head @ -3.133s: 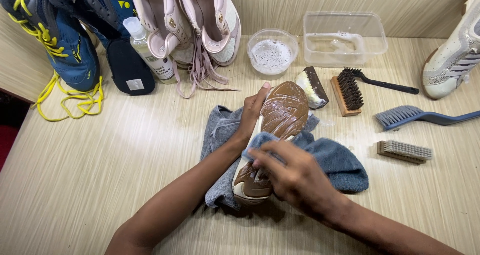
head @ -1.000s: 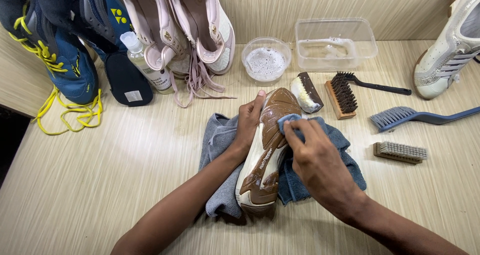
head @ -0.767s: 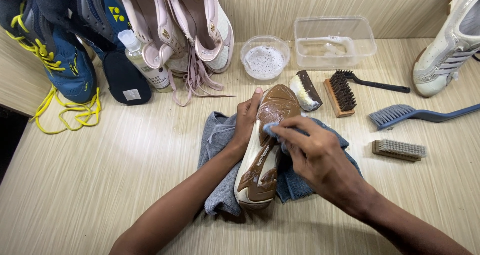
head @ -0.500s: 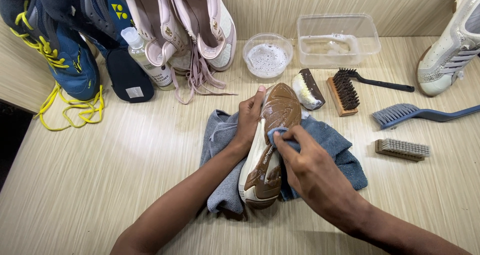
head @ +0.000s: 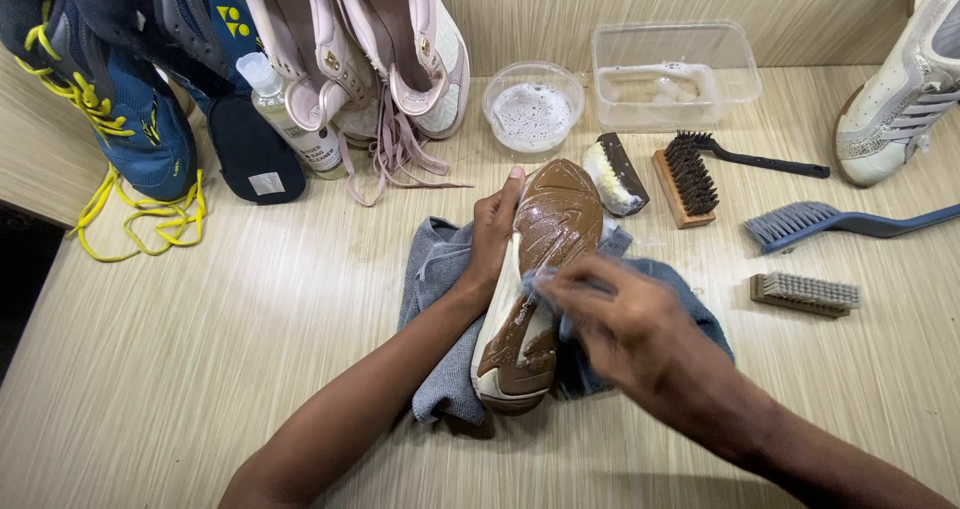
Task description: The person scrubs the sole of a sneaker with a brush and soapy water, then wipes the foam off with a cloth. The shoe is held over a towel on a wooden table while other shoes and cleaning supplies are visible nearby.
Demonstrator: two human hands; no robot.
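A shoe point(head: 540, 269) lies sole up on a blue-grey cloth point(head: 440, 289) in the middle of the table. Its brown sole is wet and glossy. My left hand point(head: 492, 231) grips the shoe's left side near the toe. My right hand point(head: 610, 319) presses a bunched fold of the cloth against the middle of the sole; the hand is blurred with motion. The heel of the shoe points toward me.
Blue shoes with yellow laces point(head: 110, 99), a cleaner bottle point(head: 285, 114) and pink shoes point(head: 380, 49) stand at the back left. A bowl of foam point(head: 532, 104), a clear tub point(head: 670, 69), several brushes point(head: 690, 179) and a white shoe point(head: 895, 99) lie to the right.
My right hand has slid the cloth from the toe end of the sole back toward its middle. My left hand keeps its grip on the shoe.
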